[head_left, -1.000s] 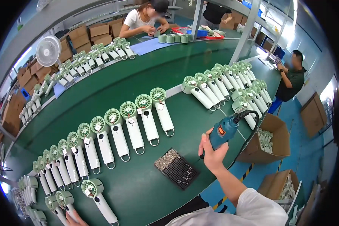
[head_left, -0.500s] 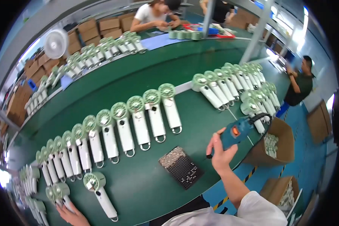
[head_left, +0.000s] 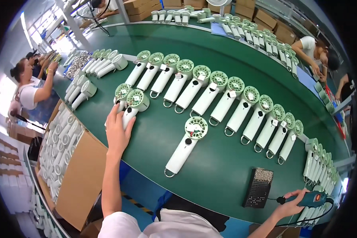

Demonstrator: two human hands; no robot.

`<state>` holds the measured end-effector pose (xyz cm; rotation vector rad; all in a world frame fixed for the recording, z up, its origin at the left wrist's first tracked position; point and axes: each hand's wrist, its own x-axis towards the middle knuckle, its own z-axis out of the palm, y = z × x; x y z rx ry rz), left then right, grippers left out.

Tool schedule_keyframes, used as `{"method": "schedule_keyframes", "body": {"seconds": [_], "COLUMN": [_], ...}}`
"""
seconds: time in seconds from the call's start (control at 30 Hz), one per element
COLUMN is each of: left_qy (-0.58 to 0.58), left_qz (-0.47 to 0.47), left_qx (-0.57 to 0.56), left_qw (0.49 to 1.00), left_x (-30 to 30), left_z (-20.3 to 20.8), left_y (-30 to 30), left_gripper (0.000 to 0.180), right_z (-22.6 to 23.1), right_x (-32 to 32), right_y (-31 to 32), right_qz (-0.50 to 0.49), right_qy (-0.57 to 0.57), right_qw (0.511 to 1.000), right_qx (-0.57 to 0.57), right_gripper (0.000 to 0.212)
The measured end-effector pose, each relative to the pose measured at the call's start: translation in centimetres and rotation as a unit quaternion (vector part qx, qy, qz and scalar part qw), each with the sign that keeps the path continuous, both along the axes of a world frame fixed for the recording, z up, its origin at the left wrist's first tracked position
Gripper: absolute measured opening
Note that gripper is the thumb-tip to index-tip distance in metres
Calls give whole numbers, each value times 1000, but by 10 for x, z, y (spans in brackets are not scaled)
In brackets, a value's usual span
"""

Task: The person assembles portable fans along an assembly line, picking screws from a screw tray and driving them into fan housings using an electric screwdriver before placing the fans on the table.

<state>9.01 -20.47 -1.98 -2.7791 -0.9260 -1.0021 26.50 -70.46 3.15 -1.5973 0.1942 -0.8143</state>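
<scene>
Your left hand (head_left: 117,129) grasps the handle of the front fan (head_left: 137,101) at the left of the green table (head_left: 154,146), thumb on one side, fingers on the other; a second fan (head_left: 123,92) stands just beside it. Your right hand (head_left: 291,204) is closed around a blue power screwdriver (head_left: 314,199), its bit end near the black screw tray (head_left: 258,192). Between your hands lies a lone fan (head_left: 182,154), and behind it a long row of fans (head_left: 204,99) spans the table. An open carton (head_left: 81,180) of white parts (head_left: 61,148) stands at the near left edge; a co-worker (head_left: 35,91) is beyond it. Your left fingers hide most of both held-side handles; the black cable (head_left: 331,203) runs in front of fans at the right, partly covering them, and the bit's tip is too thin to make out
</scene>
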Motion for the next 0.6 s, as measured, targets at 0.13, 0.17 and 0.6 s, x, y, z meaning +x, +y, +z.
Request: {"method": "schedule_keyframes", "body": {"seconds": [0.13,0.17,0.6], "left_qy": [-27,-39,8], "left_qz": [-7,-7,-53], "left_qx": [-32,-48,-47], "left_qw": [999,998,997], "left_x": [-3,-4,6], "left_z": [0,0,6], "left_y": [2,4,11], "left_gripper": [37,37,48], "right_z": [-1,-2,-6], "right_x": [1,1,1], "right_y": [2,2,-4], "right_qz": [12,10,6], "right_qy": [0,-1,1], "right_qw": [1000,1000,1000], "right_qx": [-22,-27,-29], "right_gripper": [26,25,25]}}
